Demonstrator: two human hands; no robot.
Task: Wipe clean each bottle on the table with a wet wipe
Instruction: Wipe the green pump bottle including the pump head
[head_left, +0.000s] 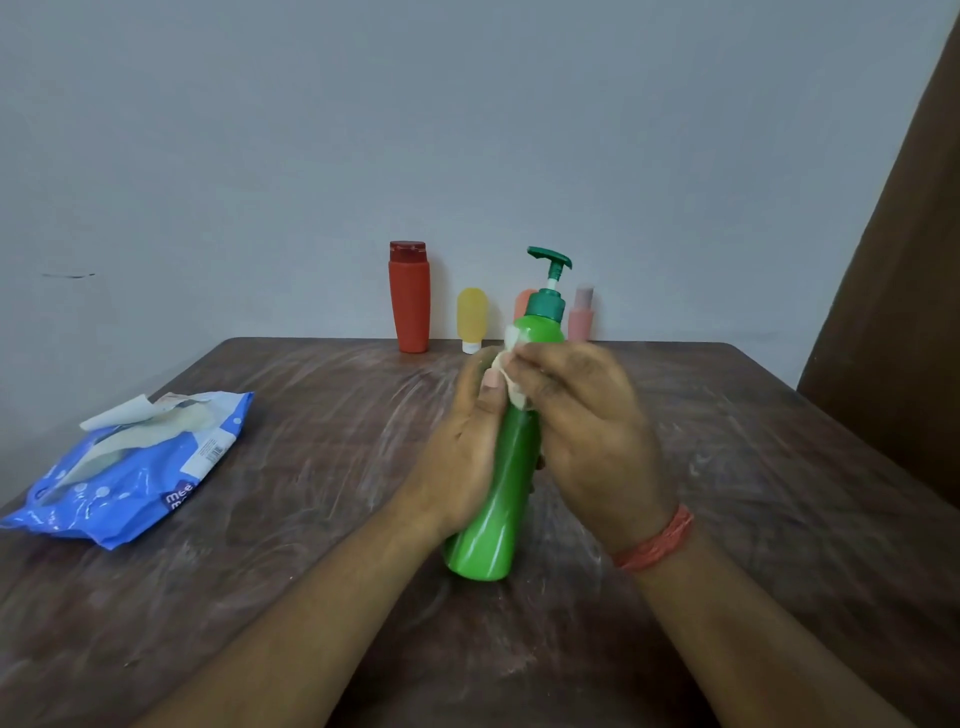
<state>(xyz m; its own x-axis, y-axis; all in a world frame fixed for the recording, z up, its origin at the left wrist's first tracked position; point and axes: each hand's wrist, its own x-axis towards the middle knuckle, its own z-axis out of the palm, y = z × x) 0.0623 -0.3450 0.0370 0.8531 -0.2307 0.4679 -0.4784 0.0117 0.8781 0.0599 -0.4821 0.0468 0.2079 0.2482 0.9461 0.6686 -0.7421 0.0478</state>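
Wiping the green pump bottle (501, 483), held tilted over the bench (311, 545).

My left hand (462, 457) wraps the smooth plastic body; right hand (587, 421) pinches a crumpled white wipe (511, 364) vs the shoulder, under the dark green pump. Wipe pack (130, 467), glossy blue, lies left w/ flap up. Red bottle (409, 299), yellow tube (471, 319), pink bottle (581, 314) stand at the wall.

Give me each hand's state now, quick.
Left hand: holds the green bottle.
Right hand: presses a wipe against the bottle.
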